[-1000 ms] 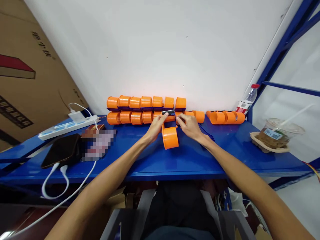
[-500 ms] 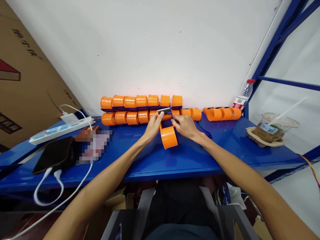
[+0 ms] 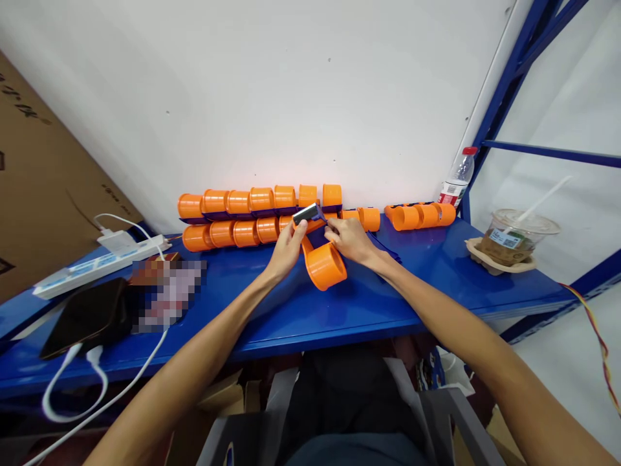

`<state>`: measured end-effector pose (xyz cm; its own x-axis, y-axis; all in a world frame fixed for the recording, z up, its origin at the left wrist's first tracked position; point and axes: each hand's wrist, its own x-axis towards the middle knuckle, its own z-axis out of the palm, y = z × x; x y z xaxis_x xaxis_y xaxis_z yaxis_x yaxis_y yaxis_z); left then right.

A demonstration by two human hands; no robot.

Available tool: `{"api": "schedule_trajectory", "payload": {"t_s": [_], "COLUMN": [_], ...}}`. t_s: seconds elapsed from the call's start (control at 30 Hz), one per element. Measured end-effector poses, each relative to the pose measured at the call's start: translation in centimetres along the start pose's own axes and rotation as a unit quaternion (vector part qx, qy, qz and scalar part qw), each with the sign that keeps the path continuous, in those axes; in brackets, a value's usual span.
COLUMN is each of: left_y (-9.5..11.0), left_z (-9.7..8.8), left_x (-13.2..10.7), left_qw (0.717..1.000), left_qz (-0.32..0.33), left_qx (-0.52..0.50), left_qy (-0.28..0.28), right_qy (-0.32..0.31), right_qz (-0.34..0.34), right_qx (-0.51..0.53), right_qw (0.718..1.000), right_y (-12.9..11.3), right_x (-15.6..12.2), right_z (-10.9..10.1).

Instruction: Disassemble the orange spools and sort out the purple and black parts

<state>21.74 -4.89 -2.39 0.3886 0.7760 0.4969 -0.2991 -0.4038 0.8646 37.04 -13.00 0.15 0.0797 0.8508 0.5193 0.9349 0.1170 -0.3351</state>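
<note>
Blue table (image 3: 427, 259) (glossy) beneath orange cylinders (image 3: 245, 233), white power strip (image 3: 101, 264), cardboard tray (image 3: 485, 260).

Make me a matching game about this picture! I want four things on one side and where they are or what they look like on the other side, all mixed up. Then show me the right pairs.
Things:
1. drink cup
2. black toothed piece
3. power strip
4. bottle

Places and looks:
A. long and white
B. topped with a red cap
C. held by the left hand
D. sitting in a brown holder

Right pairs:
1 goes with D
2 goes with C
3 goes with A
4 goes with B
</note>
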Motion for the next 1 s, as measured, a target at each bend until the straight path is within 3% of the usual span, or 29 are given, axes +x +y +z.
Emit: {"api": "schedule_trajectory", "payload": {"t_s": [0.1,0.2,0.37,0.5,0.67,0.87,1.0], "left_y": [0.6,1.7,4.2,5.2,5.1,4.6,3.4], "left_z": [-0.4,-1.2,-1.4,-0.6,-0.1,0.0,0.0], "left_x": [0.2,0.5,0.2,-0.3,-0.4,-0.5,-0.4], "left_qw": [0.994,0.966,0.924,0.901,0.907,0.935,0.958], "left_qz": [-0.072,-0.17,-0.277,-0.328,-0.314,-0.255,-0.179], "left_qx": [-0.084,-0.188,-0.26,-0.279,-0.279,-0.243,-0.216], "left_qy": [-0.023,-0.055,0.038,0.048,0.037,0.026,0.058], "right_qy": [-0.032,-0.055,-0.114,-0.163,-0.192,-0.208,-0.112], "right_qz": [-0.004,0.039,0.129,0.132,0.113,0.117,0.091], "right_qx": [-0.087,-0.171,-0.258,-0.287,-0.307,-0.309,-0.293], "right_qw": [0.996,0.983,0.951,0.935,0.925,0.921,0.945], "right_y": [-0.4,-0.5,1.9,5.1,6.8,5.1,3.8], "right_x": [0.0,-0.3,-0.8,-0.8,-0.5,-0.7,-0.7], "right_z": [-1.8,-4.8,-9.0,-8.8,-6.9,-7.0,-6.8]}}
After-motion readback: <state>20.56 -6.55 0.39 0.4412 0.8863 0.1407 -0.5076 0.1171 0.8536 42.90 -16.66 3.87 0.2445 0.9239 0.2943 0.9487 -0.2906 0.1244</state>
